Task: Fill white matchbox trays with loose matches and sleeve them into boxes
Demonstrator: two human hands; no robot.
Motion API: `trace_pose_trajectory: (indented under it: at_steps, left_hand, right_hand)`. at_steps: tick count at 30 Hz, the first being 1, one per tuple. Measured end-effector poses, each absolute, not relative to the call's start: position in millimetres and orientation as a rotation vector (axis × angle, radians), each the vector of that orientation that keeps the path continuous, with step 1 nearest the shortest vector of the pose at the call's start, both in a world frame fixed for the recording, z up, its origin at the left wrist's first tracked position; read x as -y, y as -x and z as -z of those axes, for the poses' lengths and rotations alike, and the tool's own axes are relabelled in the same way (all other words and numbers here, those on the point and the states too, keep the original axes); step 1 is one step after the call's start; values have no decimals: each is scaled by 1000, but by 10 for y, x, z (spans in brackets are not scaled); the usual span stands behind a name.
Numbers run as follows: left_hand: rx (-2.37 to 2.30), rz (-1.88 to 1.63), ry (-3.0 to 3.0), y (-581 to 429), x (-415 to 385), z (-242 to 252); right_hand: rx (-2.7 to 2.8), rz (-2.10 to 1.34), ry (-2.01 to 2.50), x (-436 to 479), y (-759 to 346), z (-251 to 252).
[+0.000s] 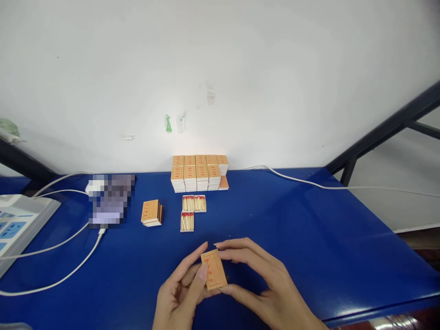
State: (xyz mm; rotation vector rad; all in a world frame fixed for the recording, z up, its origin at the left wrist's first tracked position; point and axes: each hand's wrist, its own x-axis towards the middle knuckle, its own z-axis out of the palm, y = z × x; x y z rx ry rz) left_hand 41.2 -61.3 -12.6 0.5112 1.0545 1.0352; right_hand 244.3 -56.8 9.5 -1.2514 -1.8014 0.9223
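An orange matchbox [216, 271] with red lettering is held over the front of the table. My left hand [189, 286] grips its left side, thumb on the label and fingers beneath. My right hand [263, 277] pinches it by the right side, with the thumb at the lower corner and fingertips at the upper one. Beyond the hands lie three open trays of red-tipped matches [187, 221]. Left of these is a small pile of matchbox covers [150, 211]. Stacked matchboxes [195, 176] stand in two rows against the wall.
The blue table [292, 229] meets a white wall [275, 91]. On the left lie a blurred phone-like object [115, 201], a white power strip [24, 224] and white cables [68, 279]. Another cable [302, 181] runs along the back right, near a dark metal frame [374, 130].
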Motion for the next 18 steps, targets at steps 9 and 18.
trace_pose_trajectory:
  at_steps: [9, 18]
  left_hand:
    - [-1170, -1038, -635, -438, 605, 95]
    - [-1321, -1125, -803, -327, 668, 32]
  right_hand:
    - [1927, -970, 1233, 409, -2593, -208]
    - [1556, -652, 1380, -724, -3052, 174]
